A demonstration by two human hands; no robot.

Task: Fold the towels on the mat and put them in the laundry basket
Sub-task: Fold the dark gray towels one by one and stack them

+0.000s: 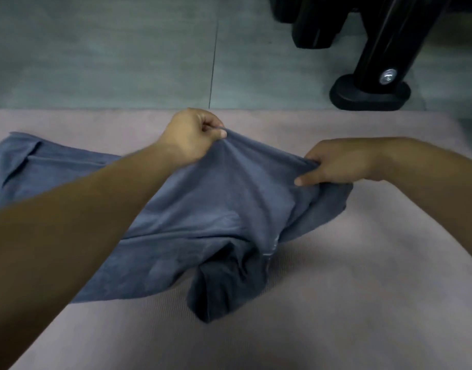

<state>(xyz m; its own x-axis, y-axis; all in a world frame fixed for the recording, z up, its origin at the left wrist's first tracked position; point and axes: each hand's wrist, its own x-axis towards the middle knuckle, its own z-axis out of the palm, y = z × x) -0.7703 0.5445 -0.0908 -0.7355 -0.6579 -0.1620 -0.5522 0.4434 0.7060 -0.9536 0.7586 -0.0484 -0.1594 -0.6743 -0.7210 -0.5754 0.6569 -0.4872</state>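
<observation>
Both hands pinch the top edge of a blue towel point(219, 198): the left hand point(192, 134) grips one bunched part, the right hand point(336, 164) another. The towel sags between and below them onto the pinkish mat point(336, 289), with more blue cloth lying left of the left hand.

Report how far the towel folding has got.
Done: nothing that shows. No neatly folded towel is visible, and no basket is in view. In hand: the left hand and right hand pinch one edge of a crumpled blue towel, lifting it off the mat. Left: fold it, deal with the blue cloth at the left, perhaps a second towel, then put everything in the basket.
</observation>
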